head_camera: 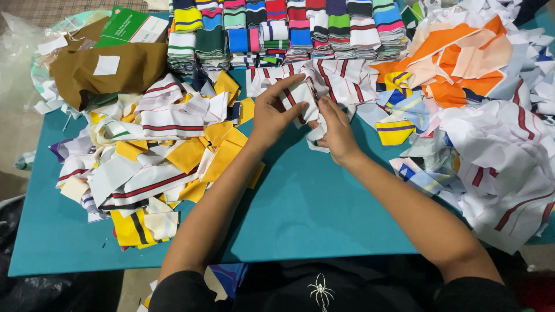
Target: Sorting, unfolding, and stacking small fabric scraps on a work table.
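Both my hands hold one small white cloth piece with dark red stripes (303, 98) above the teal table (312, 214). My left hand (273, 112) pinches its upper left edge with the fingers curled over it. My right hand (335, 130) grips its lower right part from below. Just behind lies a loose heap of similar white, red-striped pieces (341, 78). To the left spreads a pile of yellow and white striped scraps (167, 150).
Folded stacks of striped knit pieces in many colours (289, 29) line the far edge. Orange and white scraps (457, 58) and a big white heap (509, 162) fill the right side. A brown cloth (110, 66) and a green box (132, 26) sit far left.
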